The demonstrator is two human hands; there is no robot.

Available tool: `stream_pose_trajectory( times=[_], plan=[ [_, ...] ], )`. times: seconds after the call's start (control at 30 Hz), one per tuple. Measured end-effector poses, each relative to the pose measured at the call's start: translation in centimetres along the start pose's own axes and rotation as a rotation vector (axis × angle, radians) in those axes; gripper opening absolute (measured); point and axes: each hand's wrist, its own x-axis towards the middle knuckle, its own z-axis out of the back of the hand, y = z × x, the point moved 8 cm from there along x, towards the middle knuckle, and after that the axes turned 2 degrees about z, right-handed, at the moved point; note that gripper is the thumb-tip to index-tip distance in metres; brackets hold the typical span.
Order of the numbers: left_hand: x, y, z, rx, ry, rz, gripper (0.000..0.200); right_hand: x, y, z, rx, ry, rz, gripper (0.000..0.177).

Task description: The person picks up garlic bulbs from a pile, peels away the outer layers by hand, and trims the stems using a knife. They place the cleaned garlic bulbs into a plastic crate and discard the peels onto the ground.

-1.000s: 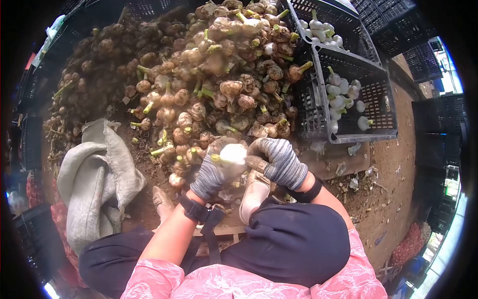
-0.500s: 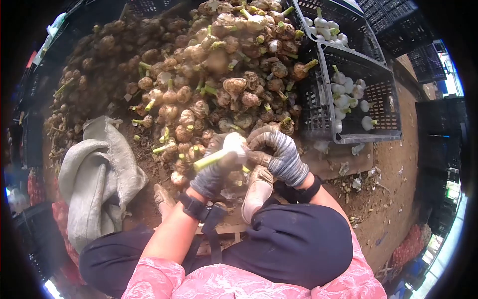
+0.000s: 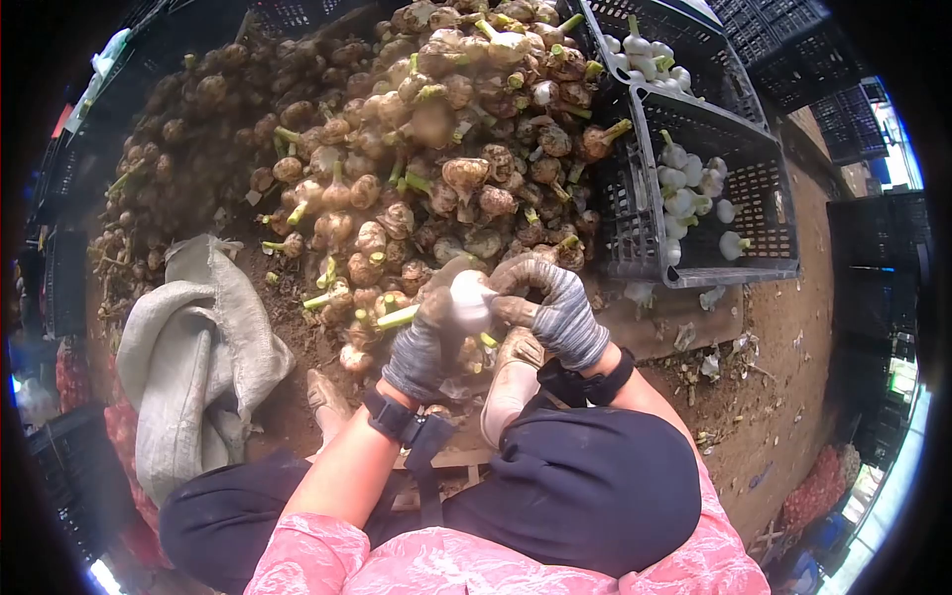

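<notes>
A white garlic bulb [image 3: 470, 301] with a thick green stem is in front of me, above the near edge of a heap of unpeeled garlic [image 3: 397, 218]. My left hand [image 3: 424, 342], in a grey knit glove, is closed round the bulb, and the stem juts out to the left of it. On the bulb's right side, the gloved fingers of my right hand [image 3: 557, 309] are bent in a pinch against its skin. Whether a loose piece of skin lies between those fingertips is hidden. The heaped bulbs are brown and dirt-covered, with short cut stems.
To the right stands a black plastic crate [image 3: 729, 276] with several clean white bulbs. Behind it is another crate [image 3: 684, 45] holding white bulbs. A pale woven sack [image 3: 178, 367] lies at the left. Peeled skins [image 3: 710, 365] litter the ground on the right.
The bulb has turned within my left hand; less of its stem shows now. My left fingers have shifted round it. The right hand stays at the bulb's side.
</notes>
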Motion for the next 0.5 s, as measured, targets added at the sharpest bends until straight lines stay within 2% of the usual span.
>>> stream_pose_trajectory(
  times=[0.03, 0.07, 0.1, 0.17, 0.3, 0.33, 0.4, 0.43, 0.5],
  plan=[
    [0.1, 0.2, 0.3, -0.114, -0.009, 0.025, 0.056, -0.1, 0.1, -0.1, 0.108, -0.003, 0.005, 0.019],
    [0.2, 0.2, 0.0, -0.181, 0.066, 0.019, 0.053, -0.3, -0.6, -0.4, 0.313, 0.026, -0.131, 0.019],
    [0.2, 0.2, 0.1, -0.182, 0.066, 0.017, 0.053, -0.1, -1.1, -0.3, 0.311, 0.027, -0.132, 0.019],
    [0.2, 0.0, 0.1, -0.182, 0.077, 0.008, 0.053, 0.3, -2.3, -0.8, 0.584, 0.097, -0.142, 0.019],
    [-0.1, -1.0, -0.9, -0.171, 0.139, 0.0, 0.053, 0.5, -2.4, -1.3, 0.668, 0.153, -0.167, 0.021],
    [-0.3, -1.3, -0.6, -0.108, 0.082, -0.01, 0.052, 0.5, -2.0, -1.5, 0.668, 0.154, -0.166, 0.021],
    [-0.4, -1.3, -0.1, -0.046, 0.024, -0.02, 0.051, 0.3, 0.4, -1.0, -0.057, 0.061, 0.018, 0.021],
    [-0.4, -1.2, 0.4, 0.023, 0.003, -0.05, 0.049, 0.5, -0.2, -0.8, -0.057, 0.06, 0.018, 0.021],
    [-0.1, -0.8, 1.4, 0.094, -0.017, -0.08, 0.047, -0.1, 3.1, -1.7, -0.373, 0.087, 0.565, 0.018]
  ],
)
